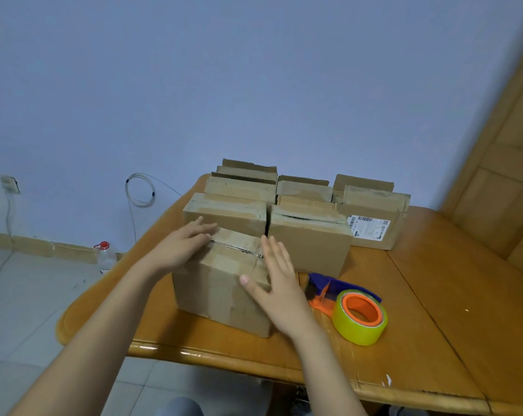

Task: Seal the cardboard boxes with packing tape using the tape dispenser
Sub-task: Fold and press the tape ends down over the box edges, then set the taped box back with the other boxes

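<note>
From the head view, a cardboard box (pixel 218 295) stands at the near left edge of the wooden bench (pixel 434 310), a strip of clear tape (pixel 236 250) running across its top seam. The left hand (pixel 182 247) lies flat on the box's top left, its grip wide with fingers straight. The right hand (pixel 276 283) presses flat against the box's right top edge, grip equally wide and holding nothing. The tape dispenser (pixel 338 288) with its yellow roll (pixel 359 328) lies on the bench just right of the box. More boxes (pixel 308 238) stand clustered on the far side.
</note>
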{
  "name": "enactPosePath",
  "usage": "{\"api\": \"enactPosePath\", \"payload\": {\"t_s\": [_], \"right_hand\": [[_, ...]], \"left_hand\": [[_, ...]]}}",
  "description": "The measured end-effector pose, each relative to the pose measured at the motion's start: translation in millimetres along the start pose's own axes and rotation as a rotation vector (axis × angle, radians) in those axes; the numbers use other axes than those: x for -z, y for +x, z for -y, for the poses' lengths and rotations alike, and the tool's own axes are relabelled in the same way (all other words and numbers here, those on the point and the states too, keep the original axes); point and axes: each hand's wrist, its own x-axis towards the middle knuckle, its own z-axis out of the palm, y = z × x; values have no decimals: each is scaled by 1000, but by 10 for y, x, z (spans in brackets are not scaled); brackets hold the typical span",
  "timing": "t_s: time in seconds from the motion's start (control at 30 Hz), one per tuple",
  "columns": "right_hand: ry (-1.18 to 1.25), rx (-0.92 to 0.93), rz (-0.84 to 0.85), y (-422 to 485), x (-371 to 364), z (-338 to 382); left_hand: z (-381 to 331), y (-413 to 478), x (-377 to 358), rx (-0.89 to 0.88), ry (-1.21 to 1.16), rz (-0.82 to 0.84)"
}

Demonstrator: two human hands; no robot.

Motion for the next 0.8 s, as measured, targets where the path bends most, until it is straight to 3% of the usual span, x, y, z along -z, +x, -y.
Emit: {"api": "enactPosePath", "payload": {"t_s": [0.13, 0.3, 0.4, 0.53, 0.8], "right_hand": [[-42, -35, 6, 37, 51, -70], [48, -78, 26, -4, 300, -212], [-44, -81, 74, -37, 435, -308], [-147, -62, 110, -22, 456, -355], [-424, 9, 114, -40, 475, -331]], "left_hand": [[-14, -76, -37, -29, -24, 80], [-98, -155, -215, -64, 80, 183], [-193, -170, -361, -110, 209, 217], [-202, -164, -486, -133, 406, 178], [-134, -195, -545, -146, 433, 97]]}}
